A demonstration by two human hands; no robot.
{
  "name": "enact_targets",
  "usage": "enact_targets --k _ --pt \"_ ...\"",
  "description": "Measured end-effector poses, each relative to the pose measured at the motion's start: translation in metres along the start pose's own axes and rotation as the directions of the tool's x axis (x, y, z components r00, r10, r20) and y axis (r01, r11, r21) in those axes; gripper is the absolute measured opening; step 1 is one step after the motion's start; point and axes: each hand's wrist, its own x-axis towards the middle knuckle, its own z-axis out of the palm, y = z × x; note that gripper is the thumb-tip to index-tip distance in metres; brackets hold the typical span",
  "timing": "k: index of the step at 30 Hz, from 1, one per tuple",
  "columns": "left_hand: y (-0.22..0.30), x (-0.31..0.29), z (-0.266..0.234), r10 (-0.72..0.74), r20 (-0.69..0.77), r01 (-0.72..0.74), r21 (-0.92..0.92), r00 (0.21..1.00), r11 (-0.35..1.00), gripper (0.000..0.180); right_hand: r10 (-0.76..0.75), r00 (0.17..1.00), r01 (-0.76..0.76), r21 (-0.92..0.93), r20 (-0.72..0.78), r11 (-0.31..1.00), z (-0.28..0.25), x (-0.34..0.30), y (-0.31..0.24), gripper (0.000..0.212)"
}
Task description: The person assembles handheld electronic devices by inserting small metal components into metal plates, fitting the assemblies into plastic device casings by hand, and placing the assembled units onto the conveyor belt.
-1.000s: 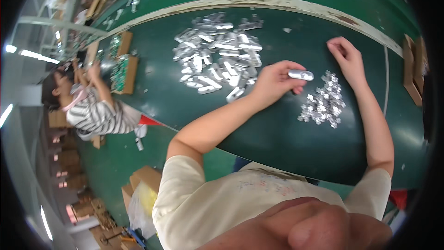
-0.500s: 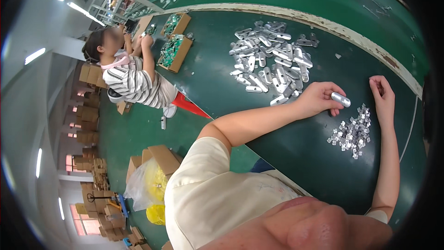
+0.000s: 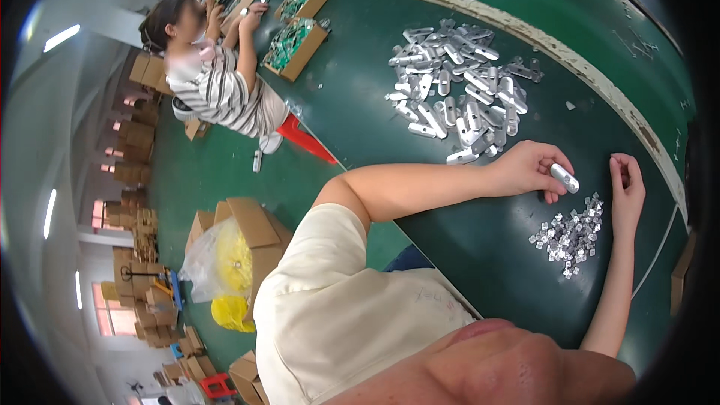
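My left hand (image 3: 531,168) reaches across the green tabletop, its fingers pinching one end of a silver oblong metal shell (image 3: 564,178). Just below that shell lies a heap of small, shiny square metal pieces (image 3: 568,238). To the right of the heap, my right hand (image 3: 628,189) is closed, thumb and fingertips together; whatever they might hold is too small to make out. A larger pile of similar silver oblong shells (image 3: 457,90) spreads over the table beyond my left hand.
A co-worker in a striped top (image 3: 217,82) works at the table's far left, beside cardboard boxes of green parts (image 3: 296,49). Past the worn pale ledge (image 3: 517,19) runs a green surface with scattered parts. An open carton with yellow bags (image 3: 240,251) stands on the floor at left.
The whole view has shifted, so the table's right side sits lower. My left hand still grips the shell, now turned a little more steeply. My right hand stays closed beside the small pieces.
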Motion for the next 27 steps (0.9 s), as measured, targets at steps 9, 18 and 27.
enact_targets --k 9,18,27 --pt "0.001 0.0 -0.002 0.015 -0.001 -0.015 -0.016 1.0 1.0 0.025 0.004 1.0 -0.004 0.0 0.022 1.0 -0.001 0.005 0.004 0.013" --pt "-0.001 0.002 0.004 0.004 0.044 -0.002 -0.048 0.999 0.999 0.025 -0.03 0.999 0.03 0.014 -0.018 0.999 -0.01 -0.003 0.015 0.013" --pt "0.001 0.002 -0.001 -0.031 0.027 0.029 0.06 0.999 0.998 0.025 0.0 1.0 0.0 -0.014 -0.011 1.0 0.0 0.003 -0.014 0.011"
